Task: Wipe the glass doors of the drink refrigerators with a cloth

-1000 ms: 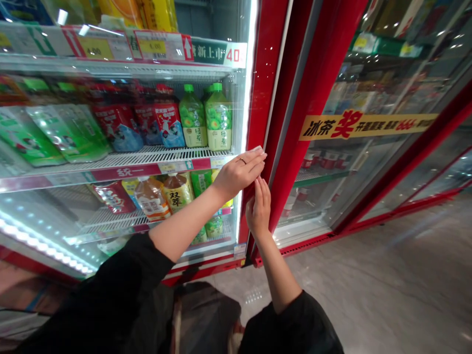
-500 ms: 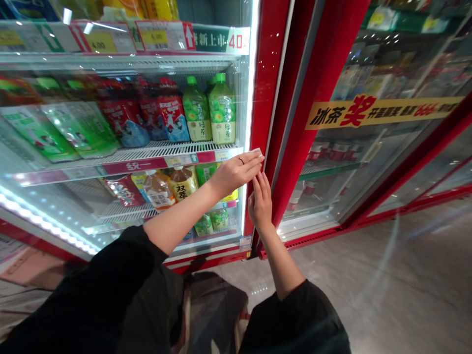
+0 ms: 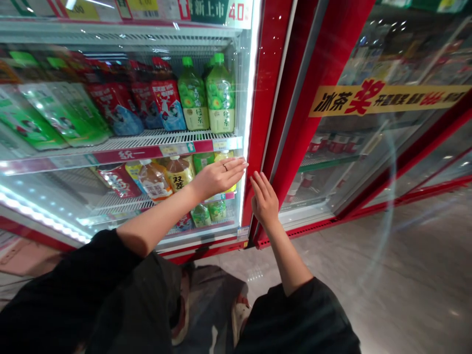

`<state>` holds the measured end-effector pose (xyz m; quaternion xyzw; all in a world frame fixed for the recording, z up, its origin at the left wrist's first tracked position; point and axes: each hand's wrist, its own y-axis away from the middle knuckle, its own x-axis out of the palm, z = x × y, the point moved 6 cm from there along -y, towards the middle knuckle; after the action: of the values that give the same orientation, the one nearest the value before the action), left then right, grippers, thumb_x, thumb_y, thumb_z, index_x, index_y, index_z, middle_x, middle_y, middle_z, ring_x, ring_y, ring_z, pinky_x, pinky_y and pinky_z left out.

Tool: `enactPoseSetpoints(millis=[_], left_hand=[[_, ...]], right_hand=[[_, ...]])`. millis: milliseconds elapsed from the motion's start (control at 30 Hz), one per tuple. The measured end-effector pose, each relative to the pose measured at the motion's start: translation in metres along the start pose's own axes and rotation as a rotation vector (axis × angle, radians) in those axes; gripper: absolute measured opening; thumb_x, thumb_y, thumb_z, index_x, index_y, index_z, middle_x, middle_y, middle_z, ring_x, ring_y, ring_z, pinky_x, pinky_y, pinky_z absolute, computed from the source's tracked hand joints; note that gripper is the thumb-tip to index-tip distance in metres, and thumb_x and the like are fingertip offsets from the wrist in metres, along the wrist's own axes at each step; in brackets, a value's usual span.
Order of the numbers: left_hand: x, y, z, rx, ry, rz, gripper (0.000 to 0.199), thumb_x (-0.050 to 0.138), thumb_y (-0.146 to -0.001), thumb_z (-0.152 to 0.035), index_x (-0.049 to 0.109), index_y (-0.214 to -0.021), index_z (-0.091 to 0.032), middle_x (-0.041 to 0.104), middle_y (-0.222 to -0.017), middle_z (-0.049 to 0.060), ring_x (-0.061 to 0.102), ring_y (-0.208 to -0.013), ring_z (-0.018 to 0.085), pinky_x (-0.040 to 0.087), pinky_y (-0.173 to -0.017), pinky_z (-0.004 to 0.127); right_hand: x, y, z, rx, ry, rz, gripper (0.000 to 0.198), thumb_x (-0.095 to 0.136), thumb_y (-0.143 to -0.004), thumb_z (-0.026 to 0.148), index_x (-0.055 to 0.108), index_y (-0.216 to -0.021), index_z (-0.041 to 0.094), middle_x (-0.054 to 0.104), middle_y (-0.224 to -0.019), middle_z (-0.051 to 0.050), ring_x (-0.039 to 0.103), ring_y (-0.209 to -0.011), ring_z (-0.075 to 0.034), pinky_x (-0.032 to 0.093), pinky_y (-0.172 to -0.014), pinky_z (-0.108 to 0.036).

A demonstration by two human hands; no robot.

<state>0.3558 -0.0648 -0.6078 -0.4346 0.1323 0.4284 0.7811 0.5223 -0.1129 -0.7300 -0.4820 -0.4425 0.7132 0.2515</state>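
Grey floor (image 3: 368, 260) is showing below the fingers, and green-capped bottles (image 3: 220, 110) are standing behind glass above them. Just right of the fingertips of the left hand (image 3: 216, 178), the red door frame (image 3: 272, 73) is running lengthwise upward, leaning slightly right; the right hand (image 3: 266, 201) is lying nearer, its fingers overlapping the frame in view. Both hands are keeping fingers straight, gripping nothing visible; whether they are touching anything, I cannot tell.

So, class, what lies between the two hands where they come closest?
In the head view, only a narrow stretch of the red cooler frame shows between the left hand and right hand there.
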Motion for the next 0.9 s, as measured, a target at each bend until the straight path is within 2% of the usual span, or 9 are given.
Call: enactPoseSetpoints(millis=[100,200,300,467,533,667,733,800,900], left_hand=[[0.013,-0.024,0.000,-0.052,-0.005,-0.059,0.030,0.057,-0.109,-0.004,0.072,-0.134,-0.011,0.078,-0.145,0.013,0.068,-0.146,0.026,0.063,-0.122,0.045],[0.034,-0.038,-0.006,-0.123,0.048,-0.071,0.033,0.054,-0.110,-0.004,0.071,-0.138,-0.009,0.076,-0.147,0.016,0.063,-0.151,0.026,0.060,-0.125,0.046],[0.042,-0.030,-0.017,-0.100,0.065,-0.064,0.033,0.055,-0.110,-0.005,0.071,-0.139,-0.008,0.076,-0.146,0.017,0.063,-0.151,0.025,0.061,-0.124,0.044],[0.029,0.002,-0.030,0.015,0.006,-0.022,0.028,0.060,-0.108,-0.005,0.075,-0.131,-0.010,0.080,-0.140,0.012,0.073,-0.139,0.025,0.066,-0.116,0.040],[0.026,0.000,-0.027,-0.043,0.027,-0.018,0.032,0.060,-0.107,-0.004,0.074,-0.135,-0.011,0.078,-0.143,0.013,0.071,-0.142,0.026,0.066,-0.117,0.043],[0.036,-0.029,-0.018,-0.274,0.073,-0.069,0.041,0.054,-0.108,-0.003,0.067,-0.147,-0.009,0.072,-0.152,0.018,0.061,-0.153,0.027,0.061,-0.123,0.046],[0.045,-0.041,-0.021,-0.291,0.075,-0.091,0.039,0.052,-0.110,-0.003,0.068,-0.145,-0.007,0.072,-0.151,0.019,0.060,-0.153,0.027,0.060,-0.124,0.045],[0.052,-0.041,-0.026,-0.260,0.092,-0.081,0.037,0.052,-0.110,-0.003,0.069,-0.143,-0.007,0.073,-0.150,0.018,0.061,-0.153,0.027,0.061,-0.124,0.046],[0.051,-0.016,-0.035,-0.193,0.126,-0.042,0.040,0.057,-0.107,-0.002,0.068,-0.145,-0.008,0.073,-0.150,0.018,0.061,-0.153,0.026,0.061,-0.123,0.045]], right_hand=[[0.003,0.003,-0.003,0.086,0.042,0.063,0.063,0.036,-0.104,0.007,0.055,-0.163,0.017,0.059,-0.169,-0.014,0.042,-0.167,-0.025,0.040,-0.139,-0.053],[0.006,0.007,-0.005,0.131,0.028,0.094,0.063,0.037,-0.103,0.008,0.057,-0.162,0.016,0.058,-0.170,-0.014,0.043,-0.166,-0.026,0.038,-0.140,-0.050],[0.006,0.012,-0.006,0.126,0.019,0.119,0.062,0.037,-0.102,0.008,0.059,-0.160,0.015,0.059,-0.168,-0.015,0.045,-0.165,-0.026,0.041,-0.139,-0.050],[0.001,0.019,-0.006,0.105,-0.019,0.179,0.060,0.039,-0.103,0.008,0.061,-0.159,0.015,0.060,-0.168,-0.013,0.047,-0.164,-0.025,0.041,-0.139,-0.047],[0.001,0.020,-0.005,0.101,-0.032,0.188,0.061,0.039,-0.103,0.007,0.060,-0.159,0.014,0.057,-0.170,-0.015,0.044,-0.166,-0.026,0.040,-0.139,-0.048],[0.005,0.022,-0.005,0.131,-0.026,0.188,0.063,0.041,-0.101,0.006,0.058,-0.161,0.016,0.055,-0.172,-0.015,0.044,-0.166,-0.028,0.040,-0.139,-0.052],[0.005,0.022,-0.007,0.141,-0.037,0.166,0.062,0.041,-0.102,0.008,0.059,-0.160,0.017,0.057,-0.170,-0.014,0.046,-0.165,-0.028,0.041,-0.139,-0.050],[0.005,0.022,-0.009,0.143,-0.034,0.158,0.061,0.041,-0.102,0.010,0.061,-0.159,0.019,0.060,-0.169,-0.013,0.047,-0.164,-0.028,0.042,-0.138,-0.050],[0.003,0.021,-0.010,0.132,-0.032,0.180,0.060,0.041,-0.103,0.010,0.061,-0.159,0.017,0.059,-0.169,-0.014,0.046,-0.165,-0.029,0.041,-0.139,-0.052]])
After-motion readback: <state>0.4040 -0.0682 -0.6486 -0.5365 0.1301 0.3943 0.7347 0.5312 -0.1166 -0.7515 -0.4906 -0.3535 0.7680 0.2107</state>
